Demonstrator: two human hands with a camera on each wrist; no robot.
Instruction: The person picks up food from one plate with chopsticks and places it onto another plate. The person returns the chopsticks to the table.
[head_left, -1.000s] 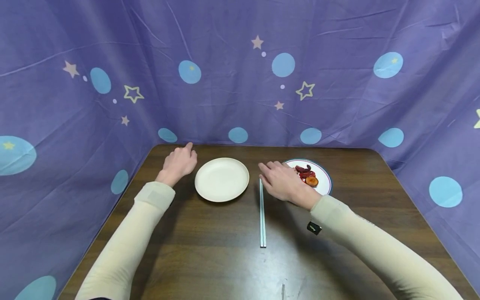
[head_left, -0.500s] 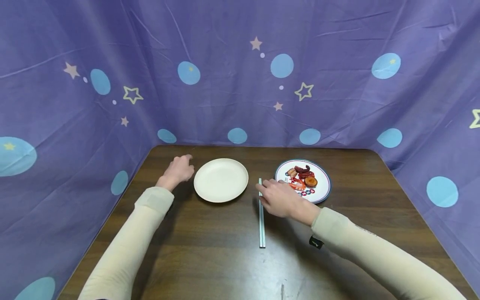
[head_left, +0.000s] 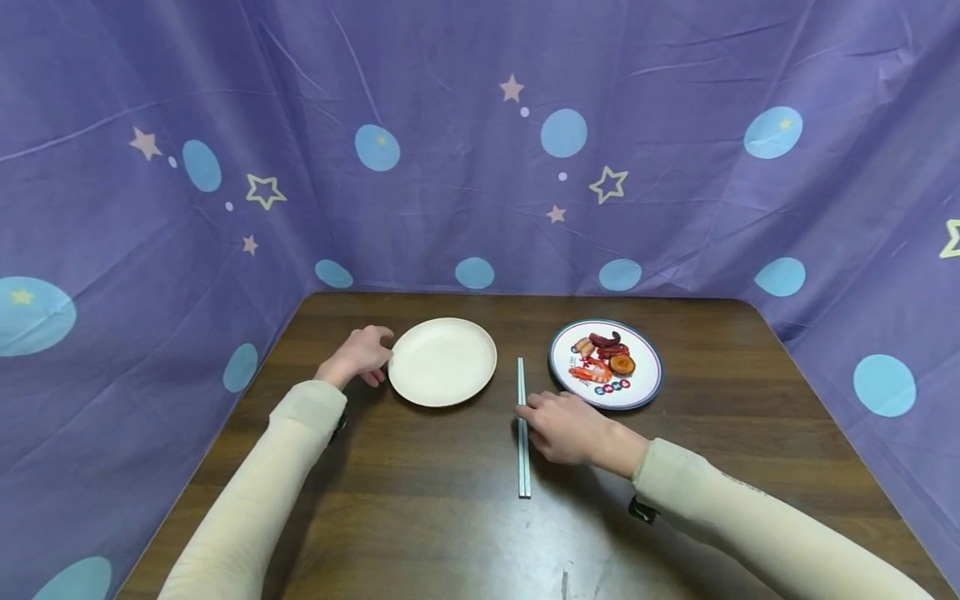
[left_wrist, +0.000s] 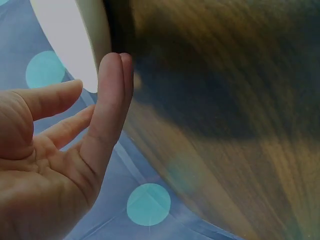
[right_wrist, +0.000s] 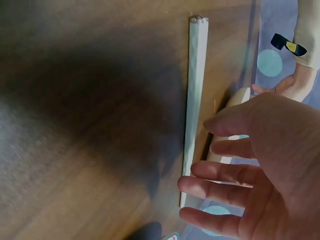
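My left hand (head_left: pixel 358 353) is at the left rim of a plain cream plate (head_left: pixel 442 362). In the left wrist view its thumb and straight fingers lie on either side of the plate's edge (left_wrist: pixel 75 40); whether they touch it I cannot tell. Over a pair of pale blue-green chopsticks (head_left: pixel 524 475), lying side by side on the table, hovers my right hand (head_left: pixel 573 429). The right wrist view has its fingers spread and loosely bent beside the chopsticks (right_wrist: pixel 196 80), with no grip on them.
At the right, a white plate with a blue rim (head_left: pixel 647 379) bears a shrimp (head_left: pixel 591 372), a round brown slice (head_left: pixel 622 364) and other food pieces. All stand on a dark wooden table (head_left: pixel 420 517), enclosed by a purple curtain (head_left: pixel 450 192).
My right hand has come toward me along the chopsticks, leaving the food plate uncovered. The left hand has lowered toward the cream plate's rim, its thumb and fingers now parted.
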